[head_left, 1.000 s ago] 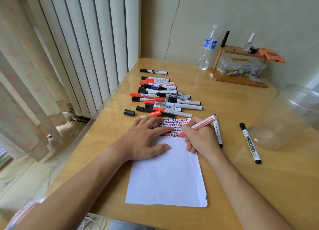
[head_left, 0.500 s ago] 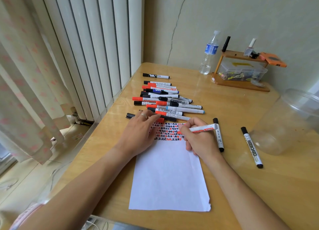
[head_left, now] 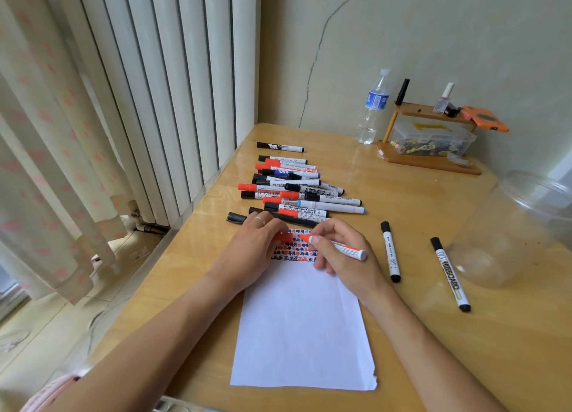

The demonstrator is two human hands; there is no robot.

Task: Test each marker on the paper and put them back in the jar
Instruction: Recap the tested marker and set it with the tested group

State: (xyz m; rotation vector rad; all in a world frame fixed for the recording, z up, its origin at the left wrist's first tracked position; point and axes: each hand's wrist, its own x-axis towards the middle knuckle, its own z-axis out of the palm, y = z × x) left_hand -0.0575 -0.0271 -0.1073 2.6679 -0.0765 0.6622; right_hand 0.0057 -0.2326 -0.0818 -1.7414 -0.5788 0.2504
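1. Black-capped marker (head_left: 451, 274) lying alone near the jar: barrel reads "WHITEBOARD" in outlined capitals, running lengthwise.
2. Marker at front of the pile (head_left: 301, 212), red cap end: "WHITEBOARD MARKER" printed on the white barrel; the smaller characters beside it are illegible.
3. Farthest marker (head_left: 280, 147), set apart from the pile: large white "M" on a black band; rest of the print too small.
4. Water bottle (head_left: 373, 107): blue label, text unreadable.
5. Other barrels in the pile: print present, blurred, not legible.
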